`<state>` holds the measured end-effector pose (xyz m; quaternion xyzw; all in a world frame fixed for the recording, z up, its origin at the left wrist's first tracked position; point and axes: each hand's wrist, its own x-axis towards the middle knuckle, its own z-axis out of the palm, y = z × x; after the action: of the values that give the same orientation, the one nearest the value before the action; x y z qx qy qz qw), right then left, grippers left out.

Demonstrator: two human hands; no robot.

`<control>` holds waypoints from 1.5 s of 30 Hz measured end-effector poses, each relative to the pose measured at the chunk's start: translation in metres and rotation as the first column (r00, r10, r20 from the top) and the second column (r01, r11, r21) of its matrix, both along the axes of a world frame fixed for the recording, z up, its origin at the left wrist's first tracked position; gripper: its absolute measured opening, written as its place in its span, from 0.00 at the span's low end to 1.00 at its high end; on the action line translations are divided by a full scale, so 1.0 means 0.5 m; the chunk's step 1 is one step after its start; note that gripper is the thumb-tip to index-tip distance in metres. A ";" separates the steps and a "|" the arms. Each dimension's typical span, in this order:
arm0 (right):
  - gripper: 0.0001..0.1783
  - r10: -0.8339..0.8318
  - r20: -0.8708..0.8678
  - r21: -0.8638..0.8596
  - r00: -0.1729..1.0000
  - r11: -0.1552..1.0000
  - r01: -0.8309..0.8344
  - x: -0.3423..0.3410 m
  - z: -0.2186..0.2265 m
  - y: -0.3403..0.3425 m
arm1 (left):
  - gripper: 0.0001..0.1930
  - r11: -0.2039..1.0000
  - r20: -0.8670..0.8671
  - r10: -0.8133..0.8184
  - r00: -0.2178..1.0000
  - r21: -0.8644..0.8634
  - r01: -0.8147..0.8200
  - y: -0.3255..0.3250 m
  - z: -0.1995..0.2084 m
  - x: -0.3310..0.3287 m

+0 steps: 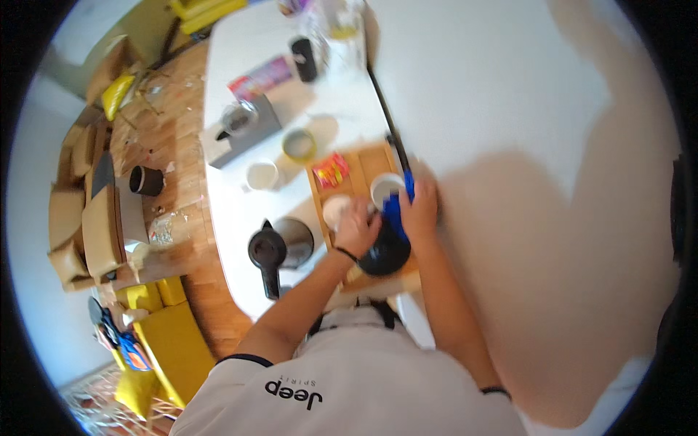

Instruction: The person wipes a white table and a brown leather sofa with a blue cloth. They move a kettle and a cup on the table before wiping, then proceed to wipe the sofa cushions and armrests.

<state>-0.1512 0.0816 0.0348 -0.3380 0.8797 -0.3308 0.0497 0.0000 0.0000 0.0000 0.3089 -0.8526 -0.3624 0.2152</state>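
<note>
Hands work over the wooden tray on the white table. We see our left hand curled around a small white lid, just left of the blue-and-white cup. Our right hand grips a blue object above the dark round container.

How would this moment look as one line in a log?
left hand: on white lid | right hand: holding blue packet | below: black pot | base: wooden tray
</note>
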 end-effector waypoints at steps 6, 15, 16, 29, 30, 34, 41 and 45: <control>0.16 -0.024 0.025 0.125 0.999 0.992 0.021 -0.031 -0.015 0.012 | 0.15 0.980 -0.155 -0.113 0.981 0.148 0.136 -0.016 -0.036 -0.044; 0.19 0.119 0.514 0.039 0.849 0.986 -0.161 0.023 0.166 0.052 | 0.10 0.961 -0.306 -0.104 0.946 0.214 0.175 -0.022 0.248 0.036; 0.19 0.155 0.607 -0.003 0.780 0.981 -0.192 0.056 0.224 0.054 | 0.09 0.957 -0.296 -0.145 0.944 0.199 0.210 -0.028 0.256 0.056; 0.23 0.779 -0.259 0.322 0.571 0.627 -0.709 0.180 0.262 0.128 | 0.16 0.765 -0.018 -0.534 0.845 0.416 0.492 0.016 0.300 0.219; 0.23 0.817 -0.300 0.369 0.493 0.576 -0.730 0.176 0.275 0.126 | 0.17 0.727 -0.022 -0.546 0.837 0.485 0.487 0.008 0.305 0.219; 0.23 0.754 -0.383 0.313 0.533 0.650 -0.693 0.190 0.330 0.115 | 0.17 0.693 -0.132 -0.431 0.892 0.585 0.422 0.000 0.347 0.232; 0.12 0.082 0.365 0.031 0.927 0.994 -0.100 0.174 0.202 0.179 | 0.13 0.912 -0.324 -0.410 0.852 -0.113 0.395 0.065 0.315 0.237; 0.13 -0.266 0.829 0.099 0.491 0.935 0.339 0.234 0.291 0.156 | 0.10 0.879 -0.206 -0.444 0.872 -0.290 0.379 0.072 0.339 0.234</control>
<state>-0.0344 0.1596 0.1804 0.0173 0.7818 -0.4881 0.3878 0.1168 0.0358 0.1697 0.0389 -0.8995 -0.3325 0.2808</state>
